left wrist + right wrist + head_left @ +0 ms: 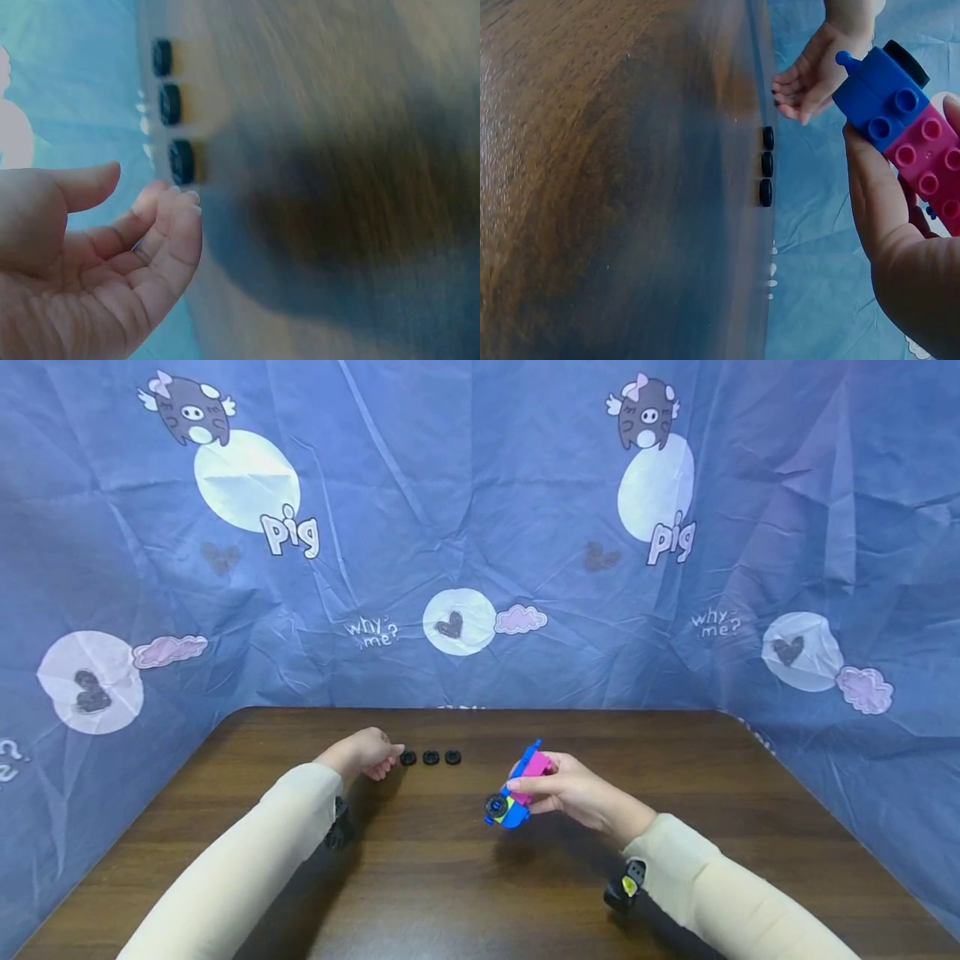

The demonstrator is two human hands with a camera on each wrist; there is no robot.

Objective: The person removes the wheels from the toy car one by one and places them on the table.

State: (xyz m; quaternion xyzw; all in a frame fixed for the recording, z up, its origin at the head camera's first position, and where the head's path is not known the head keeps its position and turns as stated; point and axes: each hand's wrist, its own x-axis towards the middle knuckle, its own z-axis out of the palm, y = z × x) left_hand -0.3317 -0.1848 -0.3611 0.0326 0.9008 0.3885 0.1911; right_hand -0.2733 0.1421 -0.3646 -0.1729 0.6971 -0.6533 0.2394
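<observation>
Your two sleeves fill the foreground of the head view, each with a small camera strapped at the wrist. Your right hand (573, 793) grasps a toy brick vehicle (517, 793), thumb and fingers curled round its pink top, holding it clear above the table (675, 827) and tilted. The toy has a blue body and pink upper bricks, with one black wheel showing at its near end in the head view. Your left hand (367, 756) is released, fingers loosely curled and holding nothing, its fingertips (187, 202) just beside the nearest of three loose wheels (431, 757). These wheels stand in a short row on the table, near the back edge and well apart from the toy.

Risks noted, as a judgement:
- The wheels sit upright on their treads; a nudge from your left fingertips could set one rolling toward the back edge and the cloth.
- The toy is gripped by its upper bricks only; pressing a wheel on could pop the pink part loose from the blue.
- The left wrist view is blurred, so finger contact with the nearest wheel cannot be confirmed.

Containers: none in view. A blue printed cloth (480, 527) walls the table on three sides.
</observation>
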